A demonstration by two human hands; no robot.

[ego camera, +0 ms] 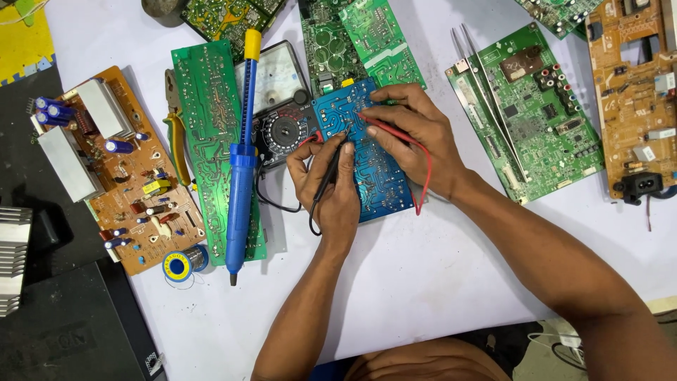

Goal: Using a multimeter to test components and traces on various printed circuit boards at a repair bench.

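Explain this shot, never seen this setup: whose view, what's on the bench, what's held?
One picture, from a camera on the person's head, looking down at a white bench. No machine: two bare hands. The left hand holds a black probe, the right hand a red probe, both tips on a blue board. Behind it lies an analogue meter. Around: green boards, a brown board, a blue solder sucker, a solder reel, tweezers.

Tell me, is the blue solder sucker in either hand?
No. The solder sucker lies on a green board, apart from both hands, which hold probes.
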